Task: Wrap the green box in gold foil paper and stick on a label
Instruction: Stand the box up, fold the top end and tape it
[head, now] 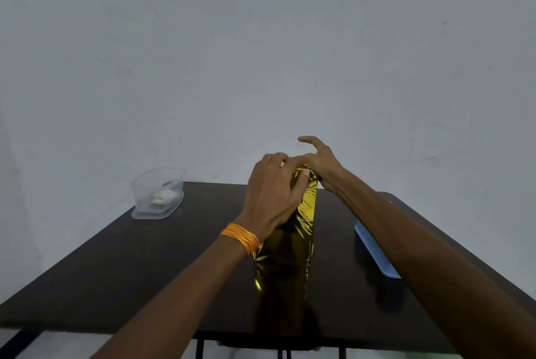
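Head view. Foil-wrapped box (pixel 290 242) upright at the middle of the dark tabletop (pixel 145 257), creased gold foil paper (pixel 308 205) over every visible face, crumpled at the near left base. Left hand (pixel 272 187), orange thread band (pixel 240 237) at the wrist, clasped over the box's top left edge: fingers curled across the top, thumb tip against the near face. Right hand (pixel 322 164) at the top right edge: fingers stretched along the top toward the left hand, thumb lifted clear. Clear plastic tub (pixel 158 193) at the far left corner, something white inside. Blue tray (pixel 374 251) near the right edge, partly behind the right forearm.
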A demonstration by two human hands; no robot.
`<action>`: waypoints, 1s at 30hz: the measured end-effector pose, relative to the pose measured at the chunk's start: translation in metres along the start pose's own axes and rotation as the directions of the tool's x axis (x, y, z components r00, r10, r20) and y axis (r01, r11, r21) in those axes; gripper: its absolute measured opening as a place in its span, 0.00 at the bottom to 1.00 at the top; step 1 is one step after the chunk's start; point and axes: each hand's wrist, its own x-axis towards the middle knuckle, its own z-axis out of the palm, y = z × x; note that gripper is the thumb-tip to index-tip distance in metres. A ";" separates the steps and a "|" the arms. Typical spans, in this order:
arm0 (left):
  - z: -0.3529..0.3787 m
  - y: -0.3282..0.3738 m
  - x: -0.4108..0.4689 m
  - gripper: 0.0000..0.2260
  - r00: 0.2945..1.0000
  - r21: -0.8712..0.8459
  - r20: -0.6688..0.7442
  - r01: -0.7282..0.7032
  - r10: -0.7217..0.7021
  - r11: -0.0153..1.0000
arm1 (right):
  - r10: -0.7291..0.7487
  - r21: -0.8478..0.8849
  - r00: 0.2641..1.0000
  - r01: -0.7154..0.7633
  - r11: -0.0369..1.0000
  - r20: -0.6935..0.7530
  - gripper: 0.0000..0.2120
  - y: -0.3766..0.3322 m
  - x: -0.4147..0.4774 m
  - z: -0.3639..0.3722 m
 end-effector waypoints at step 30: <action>0.002 0.007 0.001 0.37 0.968 0.329 0.244 -0.022 -0.062 0.944 | -0.222 -0.344 0.968 0.169 0.924 -0.119 0.03 -0.033 -0.018 -0.037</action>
